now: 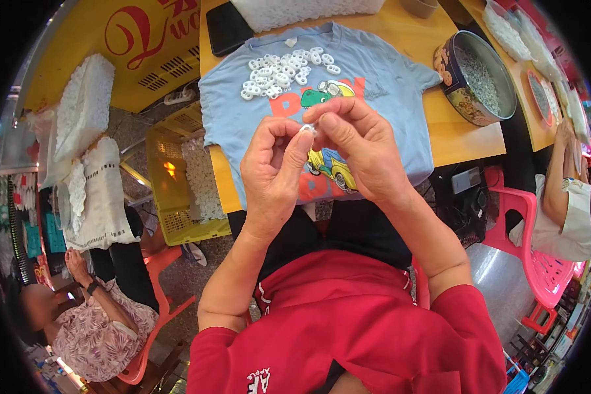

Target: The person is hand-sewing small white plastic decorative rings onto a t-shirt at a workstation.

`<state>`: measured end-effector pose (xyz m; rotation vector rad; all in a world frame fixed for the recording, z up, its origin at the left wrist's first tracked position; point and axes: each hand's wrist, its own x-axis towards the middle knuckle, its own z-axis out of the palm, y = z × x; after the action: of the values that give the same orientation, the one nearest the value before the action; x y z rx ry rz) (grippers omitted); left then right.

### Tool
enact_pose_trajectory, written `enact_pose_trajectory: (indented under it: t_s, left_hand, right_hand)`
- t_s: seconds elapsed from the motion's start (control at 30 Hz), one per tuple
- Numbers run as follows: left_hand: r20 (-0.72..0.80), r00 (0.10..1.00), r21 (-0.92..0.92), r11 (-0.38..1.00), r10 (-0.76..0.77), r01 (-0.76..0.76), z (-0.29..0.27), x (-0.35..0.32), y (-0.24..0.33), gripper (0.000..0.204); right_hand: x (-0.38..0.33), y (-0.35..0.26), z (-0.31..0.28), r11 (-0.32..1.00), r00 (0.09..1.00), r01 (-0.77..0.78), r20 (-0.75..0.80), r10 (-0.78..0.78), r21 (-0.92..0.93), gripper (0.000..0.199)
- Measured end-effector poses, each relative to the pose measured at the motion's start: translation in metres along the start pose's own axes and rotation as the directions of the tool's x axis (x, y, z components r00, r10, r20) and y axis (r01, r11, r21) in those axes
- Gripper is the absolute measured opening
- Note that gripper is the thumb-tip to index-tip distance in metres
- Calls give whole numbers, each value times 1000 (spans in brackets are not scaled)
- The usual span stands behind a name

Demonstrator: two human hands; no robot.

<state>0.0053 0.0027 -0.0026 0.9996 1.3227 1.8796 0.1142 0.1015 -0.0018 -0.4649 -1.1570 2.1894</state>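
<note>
Close together above a blue T-shirt point(387, 72), my two hands meet at a small white plastic piece point(308, 130). My left hand point(274, 161) pinches it between thumb and index finger. Against its far right side are the bent thumb and index finger of my right hand point(361, 144); whatever they grip is too small to make out. Beyond them, on the shirt, lies a loose pile of white oval plastic pieces point(284, 73) with holes in them. The shirt is spread over the yellow table and carries a colourful cartoon print.
A round tin point(448, 79) of small metal parts stands at the table's right. A bag of white pieces point(308, 10) and a black tray point(226, 29) are at the back. Left of the table sits a yellow crate point(171, 190). Other people sit at both sides, one by a pink chair point(532, 243).
</note>
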Motion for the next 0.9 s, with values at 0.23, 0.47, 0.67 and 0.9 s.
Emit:
enact_pose_trajectory:
  t_s: [0.23,0.47,0.67,0.9]
  left_hand:
    - [-26,1000,28,1000,-6,7,-3,-1,-2,8]
    - [-23,999,36,999,-34,35,-2,-1,2,8]
    - [10,1000,48,999,-14,14,-2,-1,2,9]
    - [29,999,54,998,-20,19,-1,-1,3,9]
  right_hand:
    - [2,-10,-7,999,999,28,-23,-28,-35,17]
    - [-2,-18,-8,964,997,-3,77,24,-267,23]
    - [0,-16,-8,977,996,62,80,-46,-202,25]
    - [-3,-17,-11,962,994,79,100,-54,-263,25]
